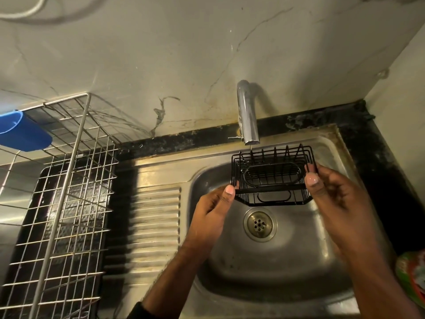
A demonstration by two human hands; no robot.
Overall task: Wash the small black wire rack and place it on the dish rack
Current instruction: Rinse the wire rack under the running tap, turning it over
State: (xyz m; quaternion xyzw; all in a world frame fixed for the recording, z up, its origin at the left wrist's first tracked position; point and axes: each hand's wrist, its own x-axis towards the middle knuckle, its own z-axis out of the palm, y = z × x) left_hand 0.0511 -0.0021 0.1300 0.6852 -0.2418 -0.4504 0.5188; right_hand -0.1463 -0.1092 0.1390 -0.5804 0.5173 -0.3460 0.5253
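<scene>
Steel sink (299,261) under a tap (247,116): black wire rack (272,174) held over the basin.
Left hand (211,210) and right hand (333,196) pinch its opposite ends; dish rack (69,180) stands left.

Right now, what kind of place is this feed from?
Most likely a home kitchen, at the washing-up spot. A steel sink with a ribbed drainboard sits under a chrome tap, and a wire dish rack stands beside it. Both hands hold a small black wire rack under the spout.
</scene>
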